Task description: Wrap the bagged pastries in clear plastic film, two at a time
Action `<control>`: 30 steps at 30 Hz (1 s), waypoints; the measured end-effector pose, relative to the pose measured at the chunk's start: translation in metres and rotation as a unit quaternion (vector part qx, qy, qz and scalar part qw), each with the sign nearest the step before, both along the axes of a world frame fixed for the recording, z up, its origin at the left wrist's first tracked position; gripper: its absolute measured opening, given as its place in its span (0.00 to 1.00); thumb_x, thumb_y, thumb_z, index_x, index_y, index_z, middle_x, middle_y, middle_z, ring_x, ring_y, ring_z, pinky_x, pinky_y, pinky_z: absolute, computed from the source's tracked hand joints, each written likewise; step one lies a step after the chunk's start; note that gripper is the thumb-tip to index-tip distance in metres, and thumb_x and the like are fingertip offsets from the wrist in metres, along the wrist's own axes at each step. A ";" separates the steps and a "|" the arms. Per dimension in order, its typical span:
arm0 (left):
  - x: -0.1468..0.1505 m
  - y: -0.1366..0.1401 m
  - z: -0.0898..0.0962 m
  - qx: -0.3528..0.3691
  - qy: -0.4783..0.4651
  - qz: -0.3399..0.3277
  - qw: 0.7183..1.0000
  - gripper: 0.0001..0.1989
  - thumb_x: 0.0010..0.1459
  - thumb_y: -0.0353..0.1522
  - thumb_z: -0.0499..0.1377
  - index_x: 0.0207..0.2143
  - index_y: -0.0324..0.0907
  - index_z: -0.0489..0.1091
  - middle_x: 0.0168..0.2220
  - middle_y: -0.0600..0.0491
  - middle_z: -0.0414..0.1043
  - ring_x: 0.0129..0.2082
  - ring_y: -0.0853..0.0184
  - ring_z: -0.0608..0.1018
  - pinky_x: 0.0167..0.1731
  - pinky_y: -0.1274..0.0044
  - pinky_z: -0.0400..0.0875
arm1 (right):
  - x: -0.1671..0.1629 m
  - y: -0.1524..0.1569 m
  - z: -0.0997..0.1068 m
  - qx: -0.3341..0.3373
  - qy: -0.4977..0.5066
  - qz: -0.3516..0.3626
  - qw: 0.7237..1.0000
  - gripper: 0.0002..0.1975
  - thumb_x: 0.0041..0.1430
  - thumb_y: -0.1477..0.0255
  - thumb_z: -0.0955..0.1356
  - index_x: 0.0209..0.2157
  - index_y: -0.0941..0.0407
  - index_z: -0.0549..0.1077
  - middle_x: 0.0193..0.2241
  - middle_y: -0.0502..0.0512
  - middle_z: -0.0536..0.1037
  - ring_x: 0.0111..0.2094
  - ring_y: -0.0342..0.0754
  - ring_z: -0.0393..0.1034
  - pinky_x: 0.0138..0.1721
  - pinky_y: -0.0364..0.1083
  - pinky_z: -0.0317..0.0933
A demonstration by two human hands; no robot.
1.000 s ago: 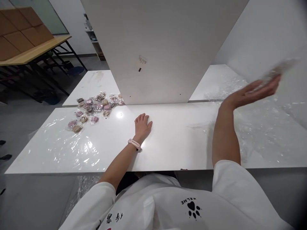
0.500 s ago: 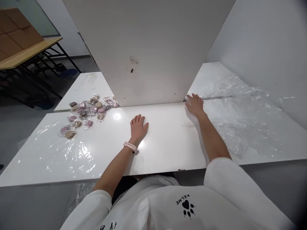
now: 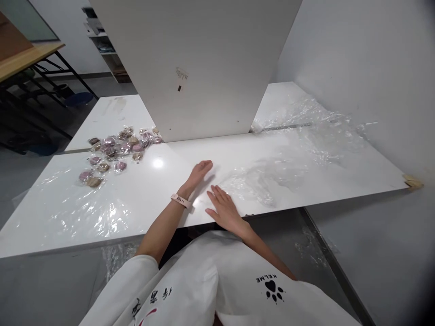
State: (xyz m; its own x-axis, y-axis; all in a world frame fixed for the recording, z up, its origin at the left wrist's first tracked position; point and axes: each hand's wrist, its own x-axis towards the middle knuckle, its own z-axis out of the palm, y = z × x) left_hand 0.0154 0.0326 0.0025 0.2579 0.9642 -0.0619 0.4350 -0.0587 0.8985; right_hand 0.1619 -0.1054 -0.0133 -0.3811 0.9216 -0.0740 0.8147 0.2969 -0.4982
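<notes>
Hands (image 3: 224, 210) beside crinkled clear film (image 3: 261, 179) on glossy tabletop (image 3: 181, 156)

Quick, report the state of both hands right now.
Left hand: open, no object visible in it.
Right hand: open, palm down, nothing visibly held, close to the crumpled clear plastic film.

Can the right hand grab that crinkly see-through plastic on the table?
Probably yes: the right hand is close to the clear plastic, and nothing seems to stand between them. The left hand is on the other side, out of the way.
</notes>
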 end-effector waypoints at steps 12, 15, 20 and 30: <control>-0.077 -0.103 0.015 -0.007 0.188 0.070 0.980 0.11 0.58 0.41 0.58 0.37 0.44 0.71 0.32 0.52 0.75 0.32 0.61 0.76 0.32 0.71 0.66 | 0.062 -0.023 0.019 0.308 0.121 -0.365 0.870 0.20 0.62 0.58 0.68 0.48 0.57 0.73 0.47 0.64 0.76 0.46 0.57 0.68 0.47 0.58 0.64; -0.069 -0.119 0.009 0.040 0.217 0.012 0.975 0.08 0.53 0.38 0.63 0.32 0.44 0.71 0.33 0.50 0.74 0.37 0.59 0.75 0.37 0.69 0.67 | 0.082 -0.014 -0.005 0.199 0.057 -0.352 0.913 0.24 0.56 0.51 0.68 0.42 0.58 0.75 0.44 0.66 0.76 0.46 0.61 0.67 0.48 0.62 0.61; -0.056 -0.105 0.028 -0.033 -0.081 0.047 0.995 0.10 0.57 0.38 0.60 0.28 0.43 0.67 0.36 0.50 0.77 0.40 0.62 0.77 0.44 0.68 0.70 | 0.084 0.013 0.010 0.133 0.303 -0.387 0.861 0.17 0.52 0.54 0.70 0.30 0.55 0.72 0.27 0.52 0.74 0.32 0.48 0.67 0.39 0.51 0.65; -0.098 -0.077 0.154 -0.004 -0.389 0.119 0.914 0.10 0.57 0.39 0.60 0.29 0.42 0.68 0.42 0.50 0.78 0.56 0.51 0.76 0.55 0.54 0.70 | 0.068 0.041 0.159 0.129 0.616 -0.160 0.761 0.12 0.51 0.61 0.74 0.31 0.48 0.68 0.29 0.48 0.67 0.29 0.44 0.64 0.29 0.46 0.64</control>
State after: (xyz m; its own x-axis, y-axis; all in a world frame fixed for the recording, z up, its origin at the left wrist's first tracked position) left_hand -0.0821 -0.0439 0.1561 0.0095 0.9990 0.0443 -0.3354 -0.0386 0.9413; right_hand 0.2296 -0.0643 0.1457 0.2325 0.9050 0.3562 -0.1711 0.3986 -0.9010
